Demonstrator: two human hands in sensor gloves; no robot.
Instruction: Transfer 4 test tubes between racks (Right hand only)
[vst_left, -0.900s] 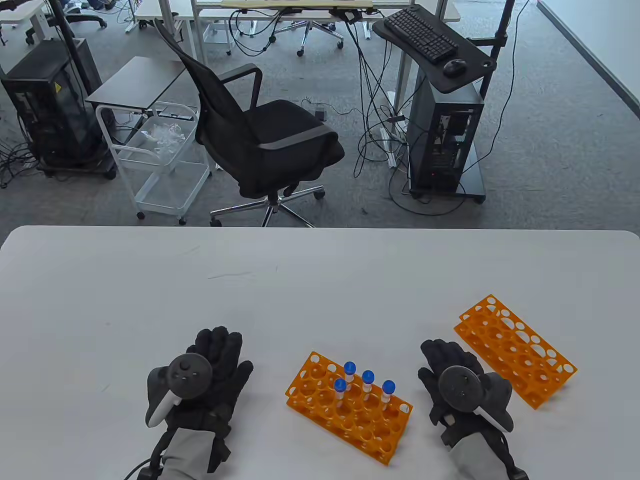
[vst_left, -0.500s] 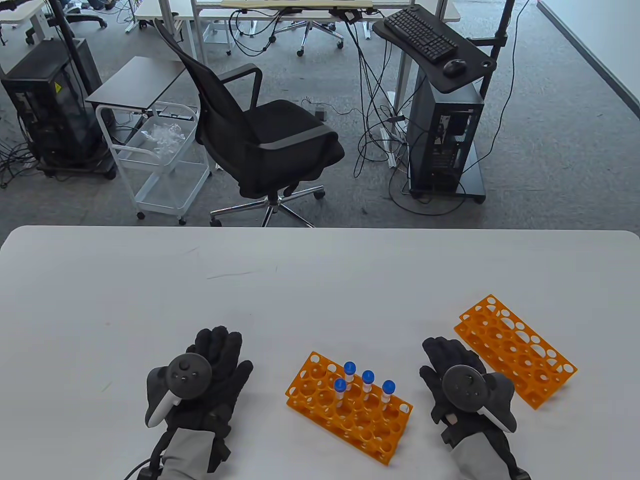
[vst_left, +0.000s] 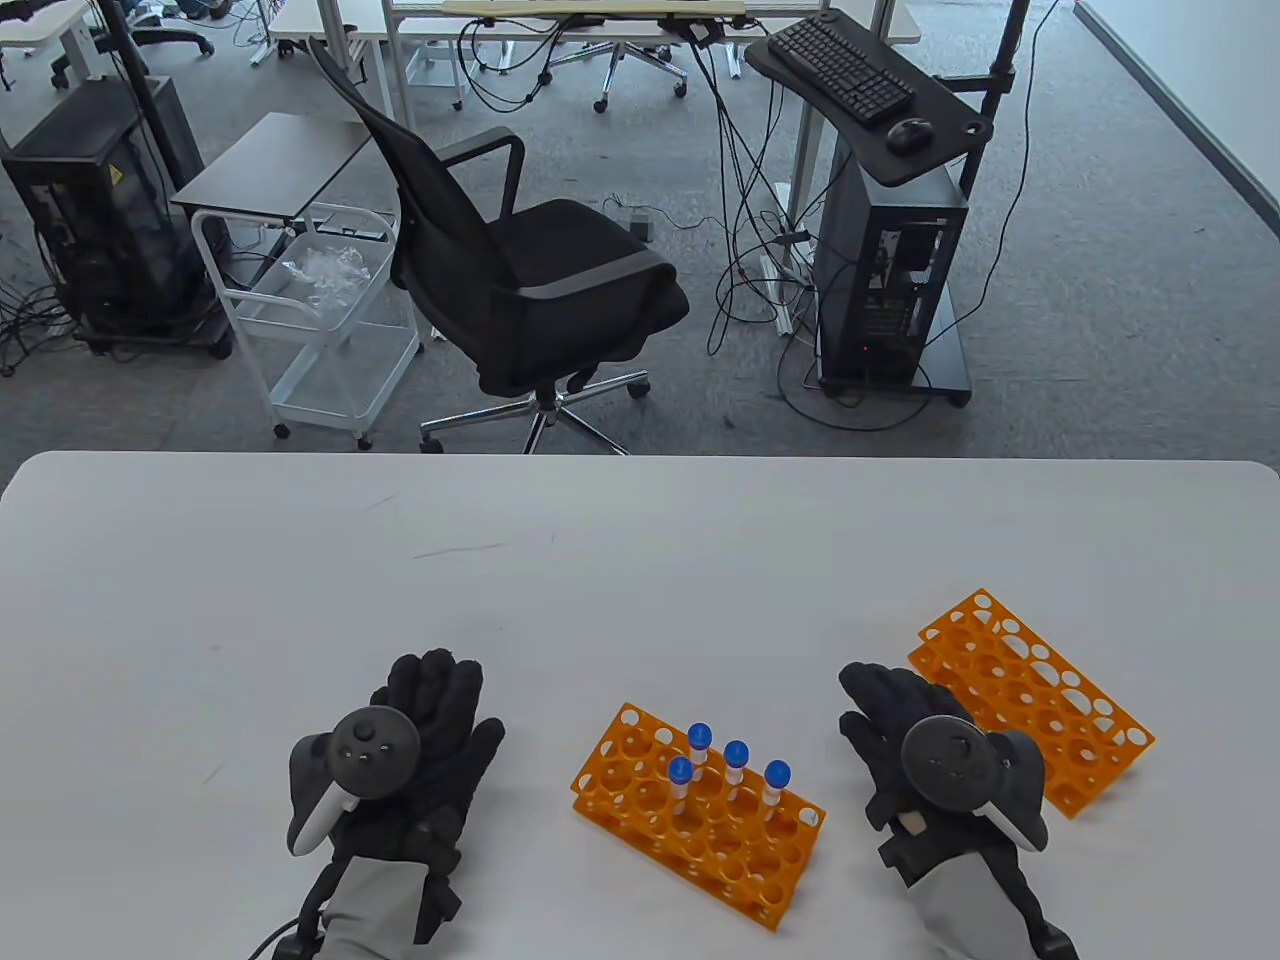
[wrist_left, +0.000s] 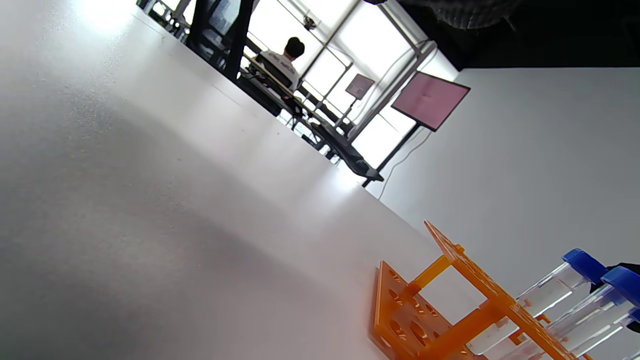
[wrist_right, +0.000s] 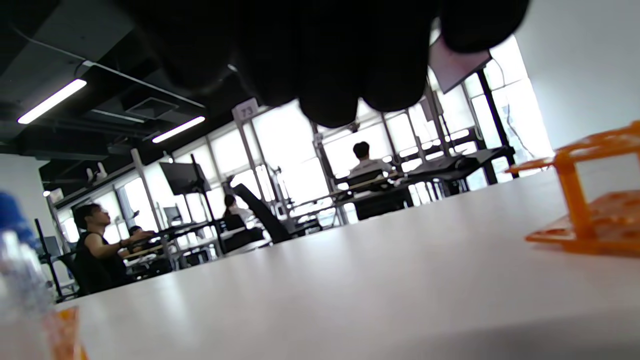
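Since the earlier frames the right hand (vst_left: 935, 765) has slid a little to the right across the surface (vst_left: 640, 560), closing on the far rack; the left hand (vst_left: 400, 755) has barely shifted, and the racks and tubes sit as they did.

Four test tubes (vst_left: 735, 768) stand upright in the near rack (vst_left: 640, 790), an orange plastic rack pierced with round holes that lies at an angle between the two hands. Each tube is clear with a blue screw cap, and they cluster in the rack's middle, toward its far side. From the left wrist view the tubes (wrist_left: 565, 285) show as transparent cylinders with blue caps poking through the rack's (wrist_left: 440, 320) top plate. A second orange rack (vst_left: 1040, 700) of the same kind lies to the right and farther back, all its holes unfilled; in the right wrist view its corner (wrist_right: 590, 200) shows at the right edge.

Both hands lie palm down on the surface, fingers stretched forward and slightly spread, gripping nothing. The right hand sits between the two racks, its outer edge just beside or overlapping the near corner of the second rack; whether they touch cannot be told. Its dark fingers (wrist_right: 330, 60) hang in from the top of the right wrist view. The left hand rests well to the left of the near rack, apart from it.
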